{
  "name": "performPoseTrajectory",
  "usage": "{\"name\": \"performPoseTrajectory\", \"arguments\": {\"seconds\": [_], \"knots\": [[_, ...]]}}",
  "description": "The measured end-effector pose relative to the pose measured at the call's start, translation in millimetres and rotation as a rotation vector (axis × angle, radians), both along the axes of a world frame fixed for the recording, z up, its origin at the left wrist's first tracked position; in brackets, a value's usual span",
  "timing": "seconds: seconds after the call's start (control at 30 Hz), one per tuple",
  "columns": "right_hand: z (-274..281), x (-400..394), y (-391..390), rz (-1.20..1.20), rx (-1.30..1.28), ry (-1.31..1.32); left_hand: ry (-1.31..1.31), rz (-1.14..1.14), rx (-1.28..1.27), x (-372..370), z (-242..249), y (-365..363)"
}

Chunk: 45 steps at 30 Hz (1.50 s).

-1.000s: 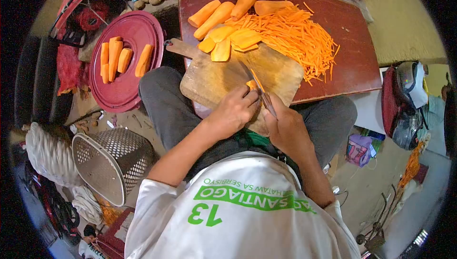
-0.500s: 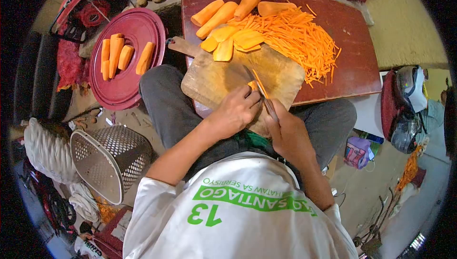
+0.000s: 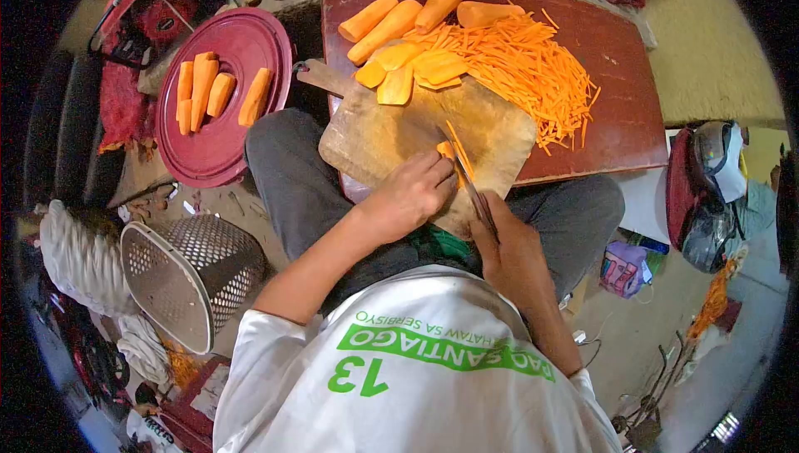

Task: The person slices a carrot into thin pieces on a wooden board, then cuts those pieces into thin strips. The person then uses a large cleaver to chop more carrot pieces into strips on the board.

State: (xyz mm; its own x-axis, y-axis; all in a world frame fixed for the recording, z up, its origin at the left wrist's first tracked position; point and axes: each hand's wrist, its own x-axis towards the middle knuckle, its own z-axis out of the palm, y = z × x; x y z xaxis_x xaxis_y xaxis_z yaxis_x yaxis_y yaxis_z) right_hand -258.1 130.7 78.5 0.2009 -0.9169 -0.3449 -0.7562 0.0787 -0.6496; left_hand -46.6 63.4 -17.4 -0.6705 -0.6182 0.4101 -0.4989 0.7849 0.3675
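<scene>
On a wooden cutting board (image 3: pixel 366 141), my left hand (image 3: pixel 414 195) grips a small piece of carrot (image 3: pixel 446 150) with its fingers bent over it. My right hand (image 3: pixel 509 241) is wrapped round the handle of a knife (image 3: pixel 472 180), whose blade lies along the right side of that piece. Thin orange strips (image 3: pixel 460 150) are beside the blade. Flat carrot slices (image 3: pixel 396 84) overlap at the board's far edge. Behind and to the right spreads a heap of carrot sticks (image 3: pixel 533 70), and several whole peeled carrots (image 3: pixel 387 31) lie beyond the slices.
The board rests on a red table (image 3: pixel 620 120) and over my lap. To the left, a round red lid (image 3: pixel 275 45) bears several carrots (image 3: pixel 203 87). A perforated basket (image 3: pixel 196 274) lies tipped on the floor. A purple bag (image 3: pixel 624 268) sits at the right.
The knife has turned to a steeper angle and shifted slightly right and nearer to me, with my right hand. More of the cut strips show beside the piece. My left hand has hardly moved.
</scene>
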Motion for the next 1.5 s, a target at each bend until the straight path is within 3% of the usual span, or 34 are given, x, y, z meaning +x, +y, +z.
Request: {"name": "performPoseTrajectory", "arguments": {"seconds": [0.23,0.33,0.43,0.57,0.73,0.83,0.93,1.23,1.33,1.5], "knots": [[-15.8,10.1,-9.7,0.018,-0.066,-0.045,0.029,-0.011,-0.013,-2.3,1.0,-1.2],[-23.3,12.1,-20.2,0.029,-0.208,-0.052,0.012,-0.016,-0.007,-2.0,4.5,-1.6],[3.5,-1.3,-2.9,0.007,0.028,0.016,-0.002,-0.015,0.015,-1.8,2.5,0.8],[-4.7,-7.1,14.1,0.005,-0.072,-0.026,0.02,-0.008,-0.018,-2.7,-0.5,-0.2],[-32.1,6.1,-31.4,0.097,-0.171,-0.084,-0.007,-0.012,-0.028,-2.3,-1.5,0.9],[-7.4,2.0,-14.1,0.035,-0.035,-0.013,-0.013,-0.006,-0.016,-1.9,-2.0,0.0],[2.4,-8.4,16.1,-0.002,-0.116,-0.087,-0.033,0.005,0.029,0.2,-3.8,2.5],[-20.7,11.9,-22.4,0.01,-0.143,-0.118,-0.011,-0.007,0.003,-0.8,0.5,-1.2],[8.9,1.9,2.7,-0.038,0.034,-0.085,-0.089,0.003,0.065,-0.1,2.1,2.6],[-14.5,0.7,5.1,-0.011,-0.092,-0.054,-0.097,0.016,0.063,-0.1,-1.5,3.8]]}}
